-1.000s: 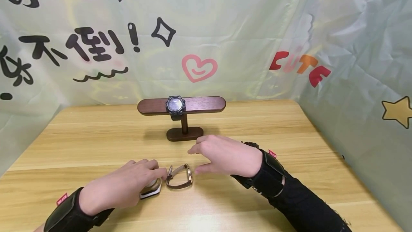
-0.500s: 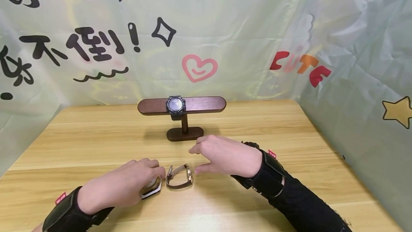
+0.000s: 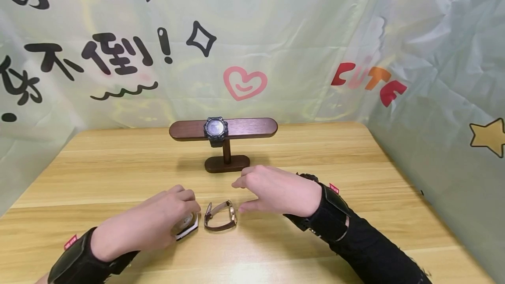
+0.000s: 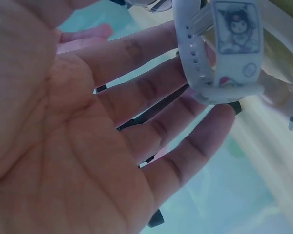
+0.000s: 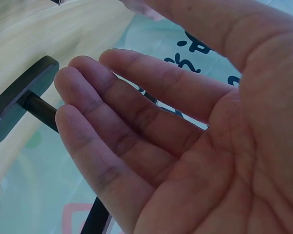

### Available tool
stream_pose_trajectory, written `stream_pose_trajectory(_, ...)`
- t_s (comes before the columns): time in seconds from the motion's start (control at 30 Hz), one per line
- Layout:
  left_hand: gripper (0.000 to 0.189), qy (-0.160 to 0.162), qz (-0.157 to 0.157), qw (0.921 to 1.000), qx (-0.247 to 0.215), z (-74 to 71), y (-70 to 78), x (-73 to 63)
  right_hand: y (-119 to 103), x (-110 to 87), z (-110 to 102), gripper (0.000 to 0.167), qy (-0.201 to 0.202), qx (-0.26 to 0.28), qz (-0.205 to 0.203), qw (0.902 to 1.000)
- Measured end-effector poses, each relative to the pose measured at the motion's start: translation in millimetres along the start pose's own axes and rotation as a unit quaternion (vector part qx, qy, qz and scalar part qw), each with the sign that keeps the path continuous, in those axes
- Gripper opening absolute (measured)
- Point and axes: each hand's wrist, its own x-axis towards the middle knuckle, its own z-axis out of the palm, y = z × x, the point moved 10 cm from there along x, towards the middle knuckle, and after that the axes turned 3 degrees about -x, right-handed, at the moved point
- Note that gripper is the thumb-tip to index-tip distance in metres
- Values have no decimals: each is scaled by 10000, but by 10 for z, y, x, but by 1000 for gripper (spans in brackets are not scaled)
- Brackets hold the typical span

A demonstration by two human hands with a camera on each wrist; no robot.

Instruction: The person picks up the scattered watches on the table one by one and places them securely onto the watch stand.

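In the head view my left hand (image 3: 165,218) is at a pale-strapped watch (image 3: 186,226), its fingers on the far side and the hand covering part of it. The left wrist view shows that watch's white strap and a cartoon picture (image 4: 238,28); the fingers (image 4: 151,92) lie fairly straight, with tips behind the strap. Just to the right, a watch with a brown strap (image 3: 219,228) and gold-toned case stands on its side in a loop. Beside its case hovers my right hand (image 3: 272,192), fingers loosely bent and the palm (image 5: 195,161) holding nothing.
Behind the hands stands a dark wooden watch stand (image 3: 252,127) with a black sports watch (image 3: 215,129) around its bar. Its base is close beyond my right fingertips. The wooden table (image 3: 118,157) ends at a printed cloth backdrop (image 3: 300,56).
My left hand has shifted slightly away from the brown-strapped watch, its knuckles a little higher, and the pale-strapped watch has turned slightly. My right hand stays in place.
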Motion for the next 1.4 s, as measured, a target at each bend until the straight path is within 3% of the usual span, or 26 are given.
stream_pose_trajectory(0.2, 66, 168, 29, 9998, -98, -77, -12, -14, 0, -5, -3, 37, 4, 35, 34, 10000)
stream_pose_trajectory(0.47, 72, 117, -47, 9993, -348, -132, -68, -50, 6, -17, -12, 35, 30, 72, 9, 10000)
stream_pose_trajectory(0.73, 66, 193, -13, 9969, -763, -224, -119, -79, 16, -30, -15, 37, 30, 125, 47, 9999)
stream_pose_trajectory(0.93, 66, 318, 6, 9964, -787, -294, -128, -88, 23, -31, -16, 39, 6, 128, 103, 9999)
stream_pose_trajectory(1.2, 66, 716, 183, 9931, -905, -429, -148, -116, 26, -31, -10, 42, 4, 125, 106, 9999)
stream_pose_trajectory(1.4, 63, 935, 151, 9912, -923, -503, -182, -111, 16, -29, -24, 43, 16, 120, 86, 9999)
